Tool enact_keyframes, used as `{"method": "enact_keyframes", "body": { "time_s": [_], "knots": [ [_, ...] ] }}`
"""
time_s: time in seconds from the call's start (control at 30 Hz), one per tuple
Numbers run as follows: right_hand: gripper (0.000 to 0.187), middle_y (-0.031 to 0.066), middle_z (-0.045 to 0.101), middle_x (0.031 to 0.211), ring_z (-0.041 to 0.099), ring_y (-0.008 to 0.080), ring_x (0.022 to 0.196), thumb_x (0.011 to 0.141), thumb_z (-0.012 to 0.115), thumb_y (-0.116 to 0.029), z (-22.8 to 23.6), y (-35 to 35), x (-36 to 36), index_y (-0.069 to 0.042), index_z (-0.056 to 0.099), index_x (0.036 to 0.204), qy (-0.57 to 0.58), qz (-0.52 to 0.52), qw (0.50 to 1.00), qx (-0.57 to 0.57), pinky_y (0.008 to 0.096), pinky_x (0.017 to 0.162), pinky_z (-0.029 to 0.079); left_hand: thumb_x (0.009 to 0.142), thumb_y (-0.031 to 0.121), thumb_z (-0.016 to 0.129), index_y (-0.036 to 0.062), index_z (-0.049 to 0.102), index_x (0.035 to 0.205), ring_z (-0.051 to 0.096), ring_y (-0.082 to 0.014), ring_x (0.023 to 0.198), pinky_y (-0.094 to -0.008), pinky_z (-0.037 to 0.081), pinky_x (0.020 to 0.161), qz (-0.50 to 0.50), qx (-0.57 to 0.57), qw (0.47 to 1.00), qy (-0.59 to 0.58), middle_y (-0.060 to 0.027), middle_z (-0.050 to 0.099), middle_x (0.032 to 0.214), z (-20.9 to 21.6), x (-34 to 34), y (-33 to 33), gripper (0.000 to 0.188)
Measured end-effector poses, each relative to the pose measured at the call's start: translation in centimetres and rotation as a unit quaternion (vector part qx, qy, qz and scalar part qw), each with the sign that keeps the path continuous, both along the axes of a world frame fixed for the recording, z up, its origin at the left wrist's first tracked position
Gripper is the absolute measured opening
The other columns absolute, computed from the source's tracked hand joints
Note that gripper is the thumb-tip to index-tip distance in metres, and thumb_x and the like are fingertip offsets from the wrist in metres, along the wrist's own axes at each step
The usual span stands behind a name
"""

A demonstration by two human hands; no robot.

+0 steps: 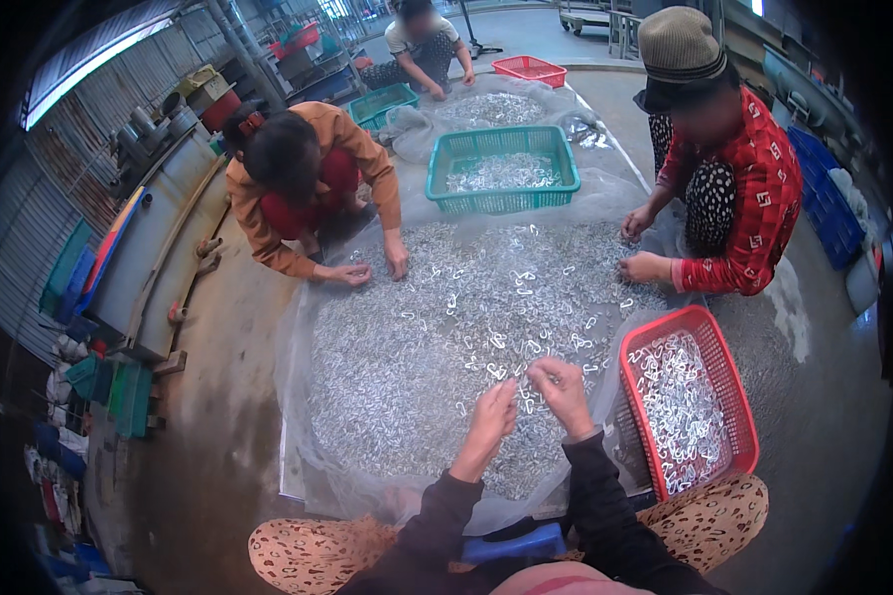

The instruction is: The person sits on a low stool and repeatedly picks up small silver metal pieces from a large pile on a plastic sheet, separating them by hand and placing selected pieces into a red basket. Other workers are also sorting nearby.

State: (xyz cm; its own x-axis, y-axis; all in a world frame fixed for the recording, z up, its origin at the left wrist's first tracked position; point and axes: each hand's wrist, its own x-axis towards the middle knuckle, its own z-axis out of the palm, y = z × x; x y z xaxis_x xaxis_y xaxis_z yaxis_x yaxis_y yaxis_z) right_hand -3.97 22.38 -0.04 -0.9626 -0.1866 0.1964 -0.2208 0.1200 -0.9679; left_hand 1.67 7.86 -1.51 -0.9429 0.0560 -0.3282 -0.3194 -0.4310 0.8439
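Observation:
Before me a wide heap of small silvery metal pieces (387,387) lies spread over a pale mesh sheet (296,416). Many look like narrow bent loops, and some shine brighter than the rest. Just above the near part of the heap, my left hand (490,424) has its fingers drawn together. Close by on its right, my right hand (564,393) is pinched, its fingertips nearly meeting the left ones. Whatever sits between either hand's fingertips is too small to make out. Right of my hands, a red plastic basket (747,441) holds many bright metal loops (677,407).
One person in an orange jacket (372,149) works at the heap's left, another in red (764,188) at its right. Farther back are a green basket (506,203) with metal pieces, a third person (422,50) and a red basket (531,69). A metal tank (159,268) stands left.

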Motion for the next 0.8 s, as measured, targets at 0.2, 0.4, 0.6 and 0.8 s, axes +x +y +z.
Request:
{"method": "enact_keyframes", "body": {
  "time_s": [0.2,0.4,0.6,0.8],
  "knots": [
    [0.009,0.015,0.06,0.075,0.061,0.0341,0.067,0.079,0.066,-0.007,3.5,-0.8,-0.6,-0.002,0.061,0.084,0.22,0.159,0.951,0.146,0.0386,0.059,0.048,0.097,0.032,0.051,0.0084,0.05,0.071,0.039,-0.0087,0.05,-0.0261,0.029,0.046,0.049,-0.342,0.934,0.096,0.005,0.042,0.057,1.3,-0.4,-2.7,0.035],
    [0.007,0.0143,0.06,0.074,0.061,0.0326,0.068,0.081,0.062,-0.005,2.3,0.3,-0.2,0.0,0.061,0.086,0.183,0.06,0.976,0.103,0.0374,0.06,0.049,0.096,0.028,0.051,0.0137,0.05,0.084,0.036,-0.0063,0.05,-0.0201,0.03,0.044,0.06,0.112,0.99,-0.064,0.0059,0.038,0.061,1.8,0.3,1.4,0.019],
    [0.008,0.0141,0.061,0.074,0.058,0.0316,0.061,0.083,0.062,-0.009,-1.0,-0.6,0.8,-0.001,0.059,0.084,0.18,0.167,0.941,0.232,0.0351,0.057,0.048,0.095,0.022,0.053,0.0005,0.049,0.072,0.034,-0.0098,0.056,-0.0318,0.032,0.049,0.189,-0.297,0.919,0.175,-0.0023,0.039,0.058,1.9,0.0,-1.6,0.032],
    [0.025,0.0059,0.056,0.067,0.043,0.0075,0.046,0.096,0.049,-0.026,-0.9,1.6,-2.1,-0.006,0.051,0.082,-0.248,0.159,0.935,-0.198,0.0177,0.035,0.028,0.091,0.018,0.053,0.0071,0.048,0.076,0.041,-0.0071,0.058,-0.0186,0.028,0.039,0.092,0.172,0.976,0.097,0.0007,0.043,0.069,2.9,-1.0,-4.9,0.019]
  ]
}}
